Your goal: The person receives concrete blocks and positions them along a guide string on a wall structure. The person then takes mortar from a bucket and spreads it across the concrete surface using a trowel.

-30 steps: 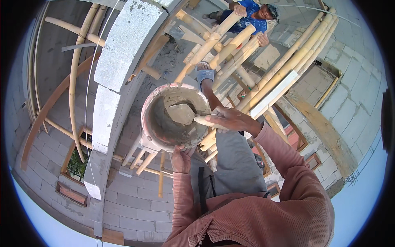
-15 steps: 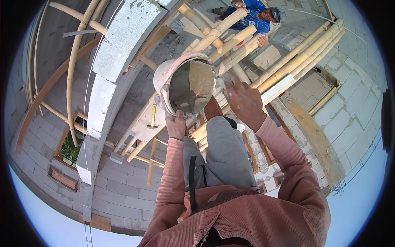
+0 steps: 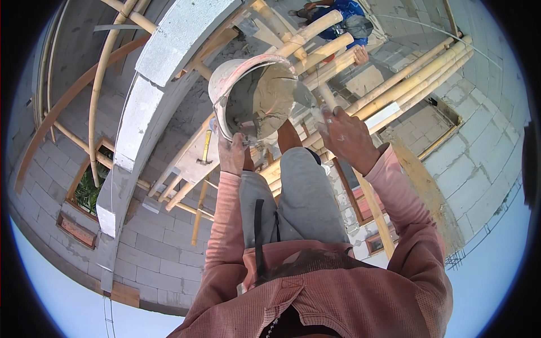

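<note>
A pale bucket [image 3: 221, 93] with a reddish, mortar-smeared rim is tilted in front of me, its mouth facing me. Wet grey mortar [image 3: 273, 101] covers part of its inside. My left hand [image 3: 231, 153] is closed on the bucket's near rim. To the right of the bucket, my right hand [image 3: 350, 138] is wrapped round the handle of a trowel. The trowel's mortar-coated blade [image 3: 306, 97] lies at the bucket's right edge, slightly blurred.
A hammer [image 3: 207, 147] rests on a board left of my knees. Bamboo poles [image 3: 406, 104] run below and right. At left stands a pale block beam [image 3: 149, 101]. A co-worker in blue [image 3: 352, 31] is at the far side, one hand [image 3: 360, 55] by the poles.
My right hand has moved slightly right and down, bringing the trowel blade clearly into sight beside the bucket. The bucket has shifted a little upward. The co-worker's head has dipped.
</note>
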A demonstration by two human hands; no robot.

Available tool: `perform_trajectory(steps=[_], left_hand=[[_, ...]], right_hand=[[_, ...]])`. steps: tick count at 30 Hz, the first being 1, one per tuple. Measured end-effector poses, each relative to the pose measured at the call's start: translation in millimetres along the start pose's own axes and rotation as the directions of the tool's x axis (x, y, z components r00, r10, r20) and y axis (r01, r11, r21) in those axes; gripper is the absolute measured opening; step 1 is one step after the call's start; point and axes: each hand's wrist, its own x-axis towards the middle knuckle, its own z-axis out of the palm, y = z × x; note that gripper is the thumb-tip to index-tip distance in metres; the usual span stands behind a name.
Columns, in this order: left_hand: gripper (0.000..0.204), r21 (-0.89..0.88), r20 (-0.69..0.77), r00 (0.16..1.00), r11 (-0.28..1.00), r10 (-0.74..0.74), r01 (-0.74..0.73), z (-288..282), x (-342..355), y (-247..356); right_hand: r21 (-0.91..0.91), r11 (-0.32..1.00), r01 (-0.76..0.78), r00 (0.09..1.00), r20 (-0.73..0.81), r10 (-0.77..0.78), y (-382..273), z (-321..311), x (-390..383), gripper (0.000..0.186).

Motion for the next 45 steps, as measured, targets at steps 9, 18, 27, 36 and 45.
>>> perform_trajectory(steps=[9,18,27,36,45], left_hand=[[0.032,0.161,0.013,1.000,0.987,0.015,-0.017,4.2,-14.4,-43.1],[0.036,0.045,0.080,0.994,0.996,0.078,-0.082,23.7,-26.9,10.8],[0.063,0.103,0.089,0.995,0.994,-0.034,0.025,-3.5,-12.7,2.0],[0.019,-0.087,0.257,0.964,0.992,-0.066,0.091,8.2,9.0,34.3],[0.031,-0.026,0.255,0.963,0.996,0.090,-0.087,40.3,41.7,16.9]], right_hand=[[0.447,0.816,-0.367,0.782,0.624,0.011,-41.5,3.5,17.6,0.043],[-0.092,0.996,-0.004,1.000,0.010,0.005,-7.8,26.6,12.2,0.040],[0.505,0.862,-0.043,0.965,0.244,-0.095,15.7,88.9,4.7,0.065],[0.704,0.702,-0.106,0.974,0.217,-0.070,57.3,39.2,-42.6,0.063],[0.765,0.637,-0.101,0.993,0.034,0.116,54.4,39.5,-39.9,0.061]])
